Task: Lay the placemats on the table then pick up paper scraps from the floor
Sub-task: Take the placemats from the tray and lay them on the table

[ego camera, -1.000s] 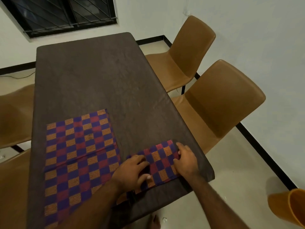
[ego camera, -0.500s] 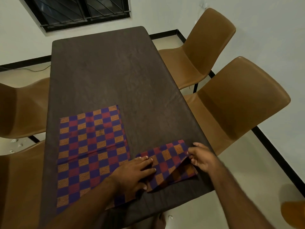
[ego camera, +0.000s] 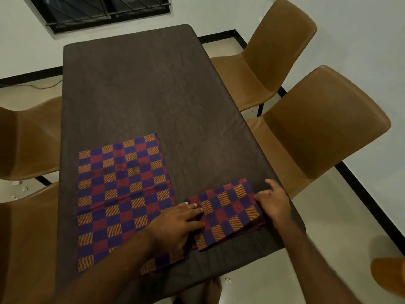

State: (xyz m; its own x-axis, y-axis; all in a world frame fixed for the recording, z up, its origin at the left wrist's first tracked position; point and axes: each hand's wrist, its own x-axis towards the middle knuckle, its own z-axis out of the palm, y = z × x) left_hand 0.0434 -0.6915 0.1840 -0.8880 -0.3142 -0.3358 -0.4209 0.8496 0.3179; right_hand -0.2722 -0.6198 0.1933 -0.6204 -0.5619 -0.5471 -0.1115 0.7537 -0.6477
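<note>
One checkered purple, red and orange placemat (ego camera: 122,189) lies spread flat on the near left of the dark table (ego camera: 153,88). To its right lies a folded placemat (ego camera: 228,211) of the same pattern near the table's front right corner. My left hand (ego camera: 175,222) presses flat on the folded mat's left edge, fingers straight. My right hand (ego camera: 272,200) grips the mat's right edge, fingers curled at the fold. Small white paper scraps (ego camera: 18,189) lie on the floor at far left, and another scrap (ego camera: 228,280) lies below the table's front edge.
Two tan chairs (ego camera: 324,130) stand along the table's right side and two more (ego camera: 24,137) along the left. An orange bin (ego camera: 390,279) sits on the floor at bottom right. A barred window (ego camera: 100,9) is on the far wall.
The folded mat's right side, lifted half a second ago, now lies flatter. My right hand stays at its right edge; my left hand keeps pressing the left part. The camera has shifted slightly.
</note>
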